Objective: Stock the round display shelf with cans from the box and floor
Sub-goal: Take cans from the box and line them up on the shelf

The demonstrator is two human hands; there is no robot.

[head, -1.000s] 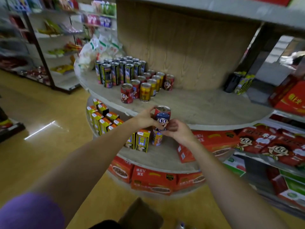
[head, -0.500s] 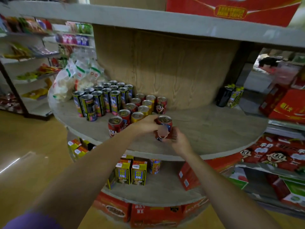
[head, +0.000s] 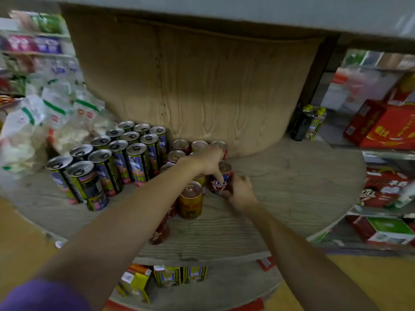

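Note:
A red can with a cartoon face [head: 221, 179] stands on the round wooden shelf [head: 280, 198], at the right edge of a cluster of red and gold cans [head: 190, 203]. My left hand [head: 207, 161] reaches over the cluster and holds the can's top and front with its fingers. My right hand [head: 238, 191] grips the can's lower right side. Left of the cluster stands a block of tall black and yellow cans [head: 116, 158].
White snack bags [head: 51, 122] pile up at the shelf's left. The wooden centre column [head: 202, 86] rises behind the cans, and an upper shelf overhangs. Dark bottles [head: 307, 124] stand at the back right. Red boxes [head: 386, 126] fill shelves on the right; small cartons [head: 170, 276] sit below.
The view moved closer and lower over the shelf. Both hands carried the red can forward from the shelf's front edge and set it down beside the can cluster.

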